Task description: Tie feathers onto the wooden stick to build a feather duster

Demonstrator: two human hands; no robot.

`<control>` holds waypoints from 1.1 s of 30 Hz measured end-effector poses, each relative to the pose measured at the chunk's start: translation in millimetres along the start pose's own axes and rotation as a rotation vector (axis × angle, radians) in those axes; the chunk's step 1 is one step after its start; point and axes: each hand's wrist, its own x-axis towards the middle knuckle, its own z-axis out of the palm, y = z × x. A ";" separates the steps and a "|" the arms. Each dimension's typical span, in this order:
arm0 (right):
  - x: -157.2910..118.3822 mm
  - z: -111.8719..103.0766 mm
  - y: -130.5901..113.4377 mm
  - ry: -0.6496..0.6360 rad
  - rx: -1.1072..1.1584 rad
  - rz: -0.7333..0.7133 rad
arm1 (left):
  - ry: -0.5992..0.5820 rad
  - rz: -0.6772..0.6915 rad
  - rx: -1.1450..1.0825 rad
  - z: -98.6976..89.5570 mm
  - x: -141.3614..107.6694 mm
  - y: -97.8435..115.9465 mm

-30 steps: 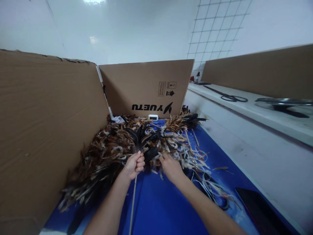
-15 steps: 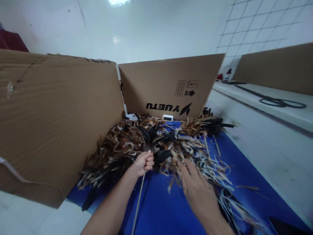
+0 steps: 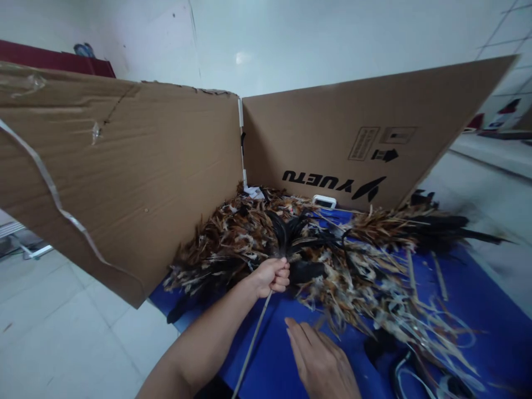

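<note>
My left hand (image 3: 272, 277) is closed around a thin pale stick (image 3: 254, 338), right where black feathers (image 3: 286, 233) fan out at its top. The stick's lower end runs down past the bottom of the view. To the right and nearer to me, my right hand (image 3: 320, 354) is over the blue tabletop (image 3: 278, 324), its fingers stretched out and nothing visible in them. Brown and black feathers (image 3: 233, 221) lie in a thick heap behind both hands. Pale feathers and thin strips (image 3: 386, 310) spread to the right of my right hand.
Cardboard panels stand at the left (image 3: 166, 166) and the back (image 3: 324, 138), walling in the heap. A small white device with a dark screen (image 3: 325, 202) rests by the back panel. A feather bundle (image 3: 407, 224) lies at the right, and a white ledge (image 3: 490, 158) is beyond it.
My right hand has drawn back toward me from the feathers to the bare blue surface. My left hand keeps its hold on the stick. The whole view has turned left.
</note>
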 end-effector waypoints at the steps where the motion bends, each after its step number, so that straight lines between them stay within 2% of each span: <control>1: -0.7 1.8 0.1 -0.015 0.012 0.008 | -0.002 -0.004 -0.001 0.7 0.1 -0.4; 6: -3.4 8.8 3.3 -0.052 0.030 0.058 | -0.011 -0.007 0.006 2.4 -0.4 -2.4; 22: -10.4 33.9 8.2 -0.086 0.021 0.067 | -0.048 -0.012 -0.012 5.2 -5.4 -4.2; 28: 0.1 31.5 -1.8 -0.046 0.025 0.033 | -0.047 -0.017 -0.016 3.4 -6.2 -3.0; 33: 6.5 24.9 -12.3 -0.158 -0.002 0.137 | -0.031 0.010 0.023 5.3 -7.6 -4.3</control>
